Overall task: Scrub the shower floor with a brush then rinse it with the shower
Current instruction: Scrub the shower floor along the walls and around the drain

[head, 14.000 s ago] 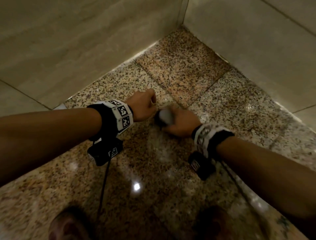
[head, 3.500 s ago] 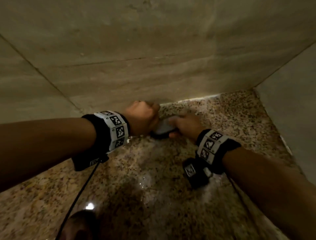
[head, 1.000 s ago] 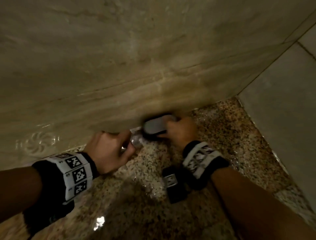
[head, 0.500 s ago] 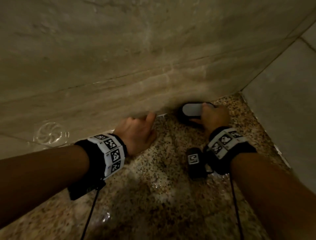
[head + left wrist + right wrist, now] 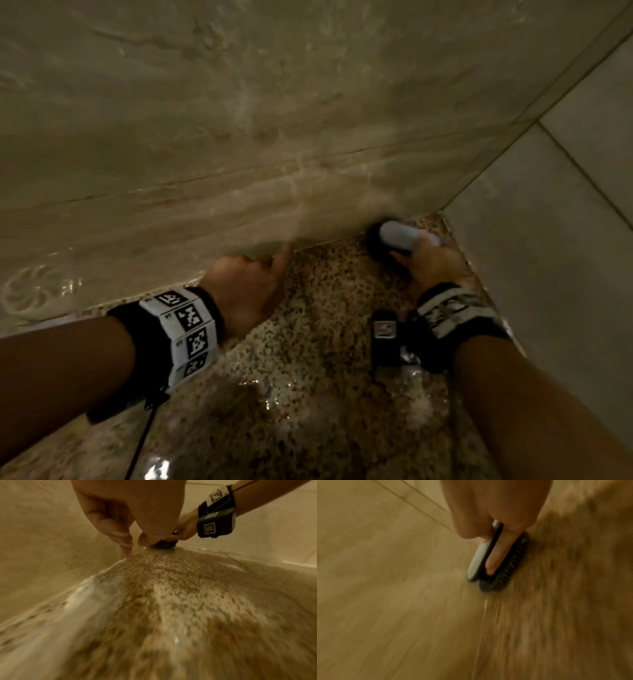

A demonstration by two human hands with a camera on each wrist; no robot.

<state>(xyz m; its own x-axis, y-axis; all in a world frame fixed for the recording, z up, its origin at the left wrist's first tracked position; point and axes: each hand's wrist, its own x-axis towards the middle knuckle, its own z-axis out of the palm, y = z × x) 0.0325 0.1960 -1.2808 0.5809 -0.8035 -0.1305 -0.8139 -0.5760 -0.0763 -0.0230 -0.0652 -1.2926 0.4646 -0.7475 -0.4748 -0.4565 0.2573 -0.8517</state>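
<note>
My right hand grips a scrub brush with a pale grey handle and dark bristles. It presses the brush on the wet speckled granite floor, close to the corner where the two walls meet. In the right wrist view a finger lies through the gap between the handle and the bristle block. My left hand holds nothing; its fingertip touches the seam between floor and wall, left of the brush.
Beige marble-look wall tiles rise right behind both hands, and a second wall closes the right side. Water glistens on the floor below my hands. A cable hangs from my left wrist.
My right hand has pushed the brush to the right along the base of the wall, into the corner. My left hand has stayed by the floor seam.
</note>
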